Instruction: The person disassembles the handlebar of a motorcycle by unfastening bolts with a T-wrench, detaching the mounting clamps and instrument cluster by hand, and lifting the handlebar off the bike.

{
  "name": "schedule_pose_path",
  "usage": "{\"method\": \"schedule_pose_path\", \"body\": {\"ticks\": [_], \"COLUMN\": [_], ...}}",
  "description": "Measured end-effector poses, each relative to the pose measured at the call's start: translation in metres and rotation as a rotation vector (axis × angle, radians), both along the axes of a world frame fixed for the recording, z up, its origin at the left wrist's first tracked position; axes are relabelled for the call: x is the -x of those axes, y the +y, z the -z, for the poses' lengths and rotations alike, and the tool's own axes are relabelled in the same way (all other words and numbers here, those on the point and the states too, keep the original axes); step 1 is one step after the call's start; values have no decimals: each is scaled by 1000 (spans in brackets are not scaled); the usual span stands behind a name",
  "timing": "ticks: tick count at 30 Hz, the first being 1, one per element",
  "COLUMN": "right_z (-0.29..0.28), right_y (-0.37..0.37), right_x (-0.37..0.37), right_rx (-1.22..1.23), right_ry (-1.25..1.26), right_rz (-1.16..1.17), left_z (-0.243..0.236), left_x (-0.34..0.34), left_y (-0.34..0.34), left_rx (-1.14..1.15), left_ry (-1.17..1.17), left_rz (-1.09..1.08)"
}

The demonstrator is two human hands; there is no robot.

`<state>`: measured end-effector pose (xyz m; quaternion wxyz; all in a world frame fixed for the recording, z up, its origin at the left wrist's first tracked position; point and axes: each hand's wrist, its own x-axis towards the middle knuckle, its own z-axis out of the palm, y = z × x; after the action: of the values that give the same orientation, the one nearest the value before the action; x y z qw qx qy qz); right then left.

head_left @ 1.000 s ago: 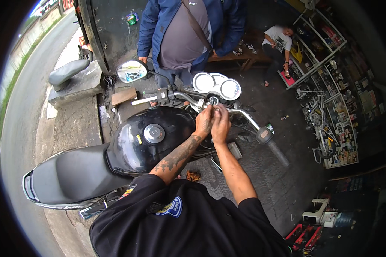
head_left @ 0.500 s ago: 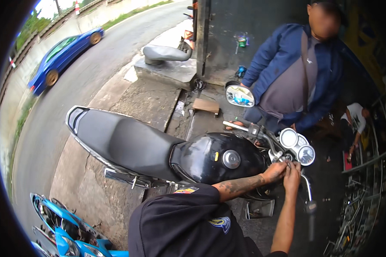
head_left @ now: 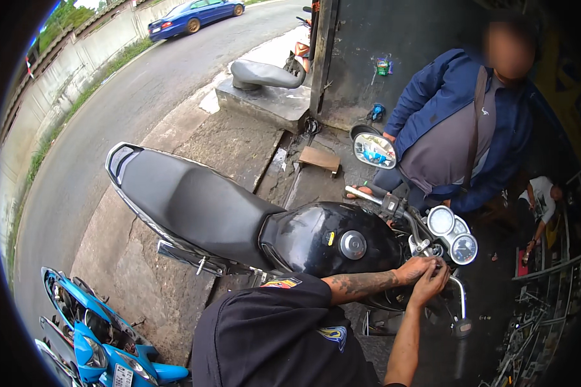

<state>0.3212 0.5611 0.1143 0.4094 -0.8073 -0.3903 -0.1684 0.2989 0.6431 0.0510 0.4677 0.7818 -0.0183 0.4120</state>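
A black motorcycle stands before me, with its fuel tank [head_left: 316, 238], long black seat [head_left: 193, 187] and round gauges [head_left: 463, 248]. My left hand [head_left: 417, 269] and my right hand [head_left: 434, 281] meet at the middle of the handlebar, just below the gauges. The fingers of both are closed and pressed together at their tips. Whatever they pinch is too small or too hidden to name. Beside them, the bare chrome handlebar end [head_left: 365, 195] points toward the far side; the dark right grip [head_left: 461, 327] lies on the near side.
Across the motorcycle stands a person in a blue jacket [head_left: 426, 87], one hand by the round-edged mirror [head_left: 376, 150]. A small wooden stool [head_left: 320, 158] and a loose grey seat [head_left: 268, 74] on a concrete block are beyond. A blue motorcycle [head_left: 97, 345] stands lower left; tools [head_left: 529, 335] lie at right.
My hands stay together at the handlebar, the right wrist turned a little outward. The view has shifted slightly. On the road, the blue car has moved farther away, up and to the right.
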Motion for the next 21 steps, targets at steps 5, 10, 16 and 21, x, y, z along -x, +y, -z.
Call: {"method": "schedule_pose_path", "body": {"ticks": [5,10,16,21], "right_z": [6,21,13,-16], "right_y": [-2,-19,6,0], "right_x": [5,-24,-47,-36], "right_rx": [-296,-326,-61,292], "right_ry": [176,403,562,92], "right_rz": [7,0,-36,-191], "left_z": [-12,-16,18,11], "left_x": [-2,-5,3,1], "left_y": [-4,-14,1,12], "left_rx": [139,136,222,-112], "left_ry": [217,93,110,141], "left_rz": [17,-93,132,24]}}
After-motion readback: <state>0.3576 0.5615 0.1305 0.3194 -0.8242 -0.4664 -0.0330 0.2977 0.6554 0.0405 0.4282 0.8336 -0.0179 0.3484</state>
